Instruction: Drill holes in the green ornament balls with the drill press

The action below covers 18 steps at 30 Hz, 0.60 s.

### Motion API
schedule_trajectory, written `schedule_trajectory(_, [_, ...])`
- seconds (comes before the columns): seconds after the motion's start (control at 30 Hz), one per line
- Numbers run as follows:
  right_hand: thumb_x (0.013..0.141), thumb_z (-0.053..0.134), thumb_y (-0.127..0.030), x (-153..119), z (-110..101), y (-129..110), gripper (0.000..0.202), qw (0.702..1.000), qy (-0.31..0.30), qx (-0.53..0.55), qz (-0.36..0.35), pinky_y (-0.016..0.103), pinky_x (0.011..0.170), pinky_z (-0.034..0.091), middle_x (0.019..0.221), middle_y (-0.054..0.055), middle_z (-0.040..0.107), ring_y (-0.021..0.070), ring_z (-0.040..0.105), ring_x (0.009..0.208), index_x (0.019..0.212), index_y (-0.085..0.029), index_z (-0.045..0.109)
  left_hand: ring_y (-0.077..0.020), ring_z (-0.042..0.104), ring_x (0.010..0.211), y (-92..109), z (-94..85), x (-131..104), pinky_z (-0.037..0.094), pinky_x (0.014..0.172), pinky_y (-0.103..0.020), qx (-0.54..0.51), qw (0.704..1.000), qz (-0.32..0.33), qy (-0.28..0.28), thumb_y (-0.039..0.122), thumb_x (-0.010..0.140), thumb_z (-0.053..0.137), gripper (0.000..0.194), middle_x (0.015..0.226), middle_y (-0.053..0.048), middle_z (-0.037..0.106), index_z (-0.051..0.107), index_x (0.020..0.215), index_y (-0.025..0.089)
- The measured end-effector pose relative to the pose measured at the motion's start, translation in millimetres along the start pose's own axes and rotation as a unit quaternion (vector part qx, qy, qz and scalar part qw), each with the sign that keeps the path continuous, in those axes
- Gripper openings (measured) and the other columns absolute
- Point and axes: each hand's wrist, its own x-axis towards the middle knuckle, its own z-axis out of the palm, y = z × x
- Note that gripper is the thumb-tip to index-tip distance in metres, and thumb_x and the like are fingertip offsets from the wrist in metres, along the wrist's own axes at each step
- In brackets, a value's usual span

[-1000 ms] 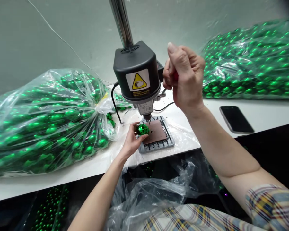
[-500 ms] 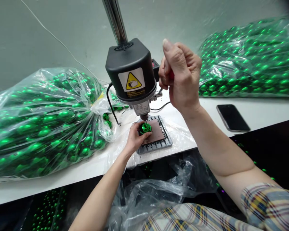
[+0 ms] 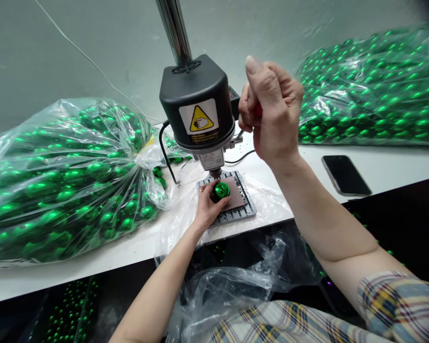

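Observation:
My left hand point(image 3: 211, 205) grips a shiny green ball point(image 3: 222, 190), thumb and fingers around its sides. The ball is over a pinkish board point(image 3: 239, 195) on the slotted grey base plate point(image 3: 250, 209) of a small drill press point(image 3: 195, 105). Just behind the ball is the press's chuck point(image 3: 215, 173); whether the bit touches the ball I cannot tell. Raised to the right of the black motor housing, my right hand point(image 3: 273, 112) is closed around the red-knobbed lever point(image 3: 239, 136), most of which the fingers hide.
Large clear bags of green balls lie on the left point(image 3: 67, 190) and back right point(image 3: 372, 90) of the white table. A phone point(image 3: 346, 175) rests near the right front edge. Plastic sheeting point(image 3: 221, 286) hangs below the table, and a black cable point(image 3: 164, 152) curves beside the press.
My left hand has shifted slightly right and toward me with the green ball, which now sits in front of the chuck. My right hand stays on the lever, a little lower. The view has shifted slightly.

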Motion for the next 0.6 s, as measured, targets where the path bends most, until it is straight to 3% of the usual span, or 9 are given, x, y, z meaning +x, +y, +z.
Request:
schedule_trajectory(0.17, [0.085,0.076,-0.045,-10,1,-3,0.055,0.998,0.005,0.045,-0.035,0.028,0.035,0.017,0.044,-0.008,0.034,0.0058,0.026,0.036,0.054,-0.021,0.037,-0.0301,0.056,0.123,-2,2.5,-2,0.044,0.112,-0.048,-0.008,1.000,-0.006,0.014,0.034,0.071,0.087,0.065,0.124,-0.011,0.058,0.064,0.130,0.022])
schedule_trajectory(0.37, [0.090,0.071,-0.034,-42,-9,-4,0.055,0.998,0.023,0.011,-0.059,0.034,0.041,0.017,0.041,-0.005,0.032,0.0096,0.026,0.036,0.047,-0.021,0.037,-0.0301,0.056,0.123,1,2.5,-2,0.043,0.113,-0.049,-0.003,1.000,-0.017,0.013,0.033,0.070,0.087,0.064,0.125,-0.012,0.058,0.064,0.129,0.022])
schedule_trajectory(0.6, [0.091,0.066,-0.034,-58,-17,7,0.056,0.995,0.010,-0.007,-0.099,0.034,0.047,0.017,0.045,-0.004,0.026,0.0097,0.022,0.040,0.052,-0.019,0.028,-0.0299,0.054,0.126,2,2.1,-2,0.042,0.115,-0.048,-0.015,1.000,-0.018,0.004,0.033,0.072,0.087,0.062,0.127,-0.012,0.058,0.065,0.129,0.021])
